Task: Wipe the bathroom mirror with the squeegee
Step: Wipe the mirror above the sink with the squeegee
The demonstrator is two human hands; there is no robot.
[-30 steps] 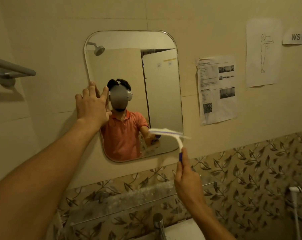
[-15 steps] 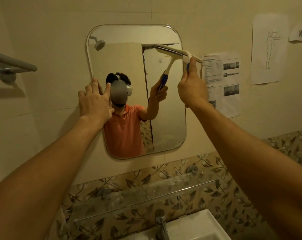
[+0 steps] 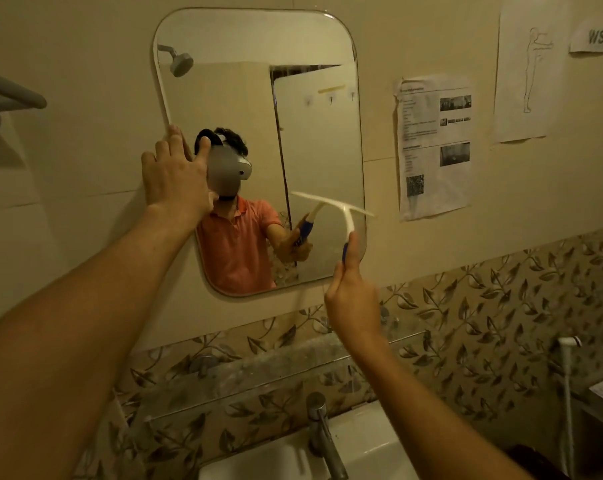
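Two hands are up in front of us. Our left hand [image 3: 175, 178] is spread open, fingers apart, and lies flat on the left edge of the mirror [image 3: 258, 81], partly on the glass and partly on the wall beside it. Our right hand [image 3: 350, 299] is closed around the blue end of the squeegee [image 3: 341, 211]. The hand sits just under the bottom right corner of the mirror. We hold the handle between the thumb and the fingers, and the white stem goes up from there.

The squeegee's long white blade lies across the lower right part of the mirror. It is tilted, with its left end higher than its right end. Its right tip sticks out past the mirror's edge onto the wall. The blade looks a bit blurry, so we cannot tell if it is touching the glass.

In the mirror we see a person in an orange shirt holding the same squeegee, and a shower head near the top.

Under the mirror there is a clear glass shelf [image 3: 258, 372] on the leafy tiles [image 3: 483, 306]. Below that a metal tap [image 3: 322, 434] stands at a white sink [image 3: 369, 441]. On the wall to the right hang some paper sheets [image 3: 435, 147]. One small one says WS 12. At the far left there is a grey bar [image 3: 12, 95].
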